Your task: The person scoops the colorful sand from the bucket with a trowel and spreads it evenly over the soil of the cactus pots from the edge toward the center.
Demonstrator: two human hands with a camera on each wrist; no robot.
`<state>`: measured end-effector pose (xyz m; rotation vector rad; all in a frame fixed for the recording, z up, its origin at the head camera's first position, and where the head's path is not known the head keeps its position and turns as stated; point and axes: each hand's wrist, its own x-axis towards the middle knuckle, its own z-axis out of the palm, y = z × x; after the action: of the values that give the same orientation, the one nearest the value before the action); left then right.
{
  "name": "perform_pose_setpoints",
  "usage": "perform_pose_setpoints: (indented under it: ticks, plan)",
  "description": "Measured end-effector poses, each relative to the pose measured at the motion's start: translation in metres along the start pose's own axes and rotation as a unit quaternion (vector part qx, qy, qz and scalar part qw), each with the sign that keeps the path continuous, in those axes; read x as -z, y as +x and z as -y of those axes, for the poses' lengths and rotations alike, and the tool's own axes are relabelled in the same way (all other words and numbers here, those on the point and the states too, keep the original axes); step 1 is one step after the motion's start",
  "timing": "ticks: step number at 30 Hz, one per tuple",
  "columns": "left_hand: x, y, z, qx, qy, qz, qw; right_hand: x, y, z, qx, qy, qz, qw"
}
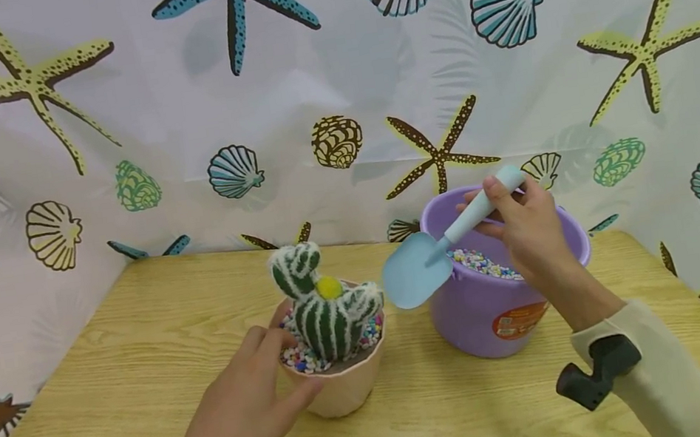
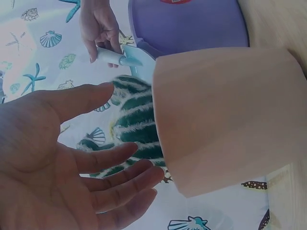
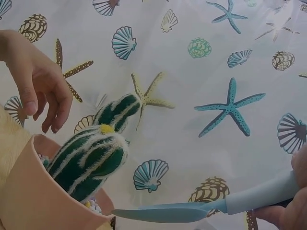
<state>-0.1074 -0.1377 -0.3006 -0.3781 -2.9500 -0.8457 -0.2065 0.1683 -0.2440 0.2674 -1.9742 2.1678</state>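
Observation:
A knitted green-and-white cactus (image 1: 326,319) with a yellow pompom stands in a peach pot (image 1: 347,390), with small multicolored pebbles (image 1: 375,328) around its base. My left hand (image 1: 242,405) is at the pot's left side, fingers spread and loosely bent; the left wrist view shows this hand (image 2: 81,158) apart from the pot wall. My right hand (image 1: 529,230) grips the handle of a light blue toy shovel (image 1: 416,272) over the purple bucket. No pebbles show on its blade, which in the right wrist view (image 3: 163,213) reaches close to the pot's rim.
The purple bucket (image 1: 479,323), holding more multicolored pebbles (image 1: 480,265), stands right of the pot on a wood-grain table (image 1: 142,367). Behind it hangs a white cloth (image 1: 280,101) printed with starfish and shells. A black device (image 1: 600,371) is strapped to the right sleeve.

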Motion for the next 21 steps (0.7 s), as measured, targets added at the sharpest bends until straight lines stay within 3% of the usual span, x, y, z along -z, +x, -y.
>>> perform_pose_setpoints:
  ticks: [13,21]
  plan:
    - [-0.005,-0.002,-0.025,-0.027,-0.002,0.003,0.9996,0.018,-0.002,0.010,0.008,0.023,-0.017,0.9996]
    - [-0.015,0.002,-0.045,-0.033,-0.032,0.025,0.9986,0.027,-0.002,0.019,0.030,0.051,-0.020,0.9980]
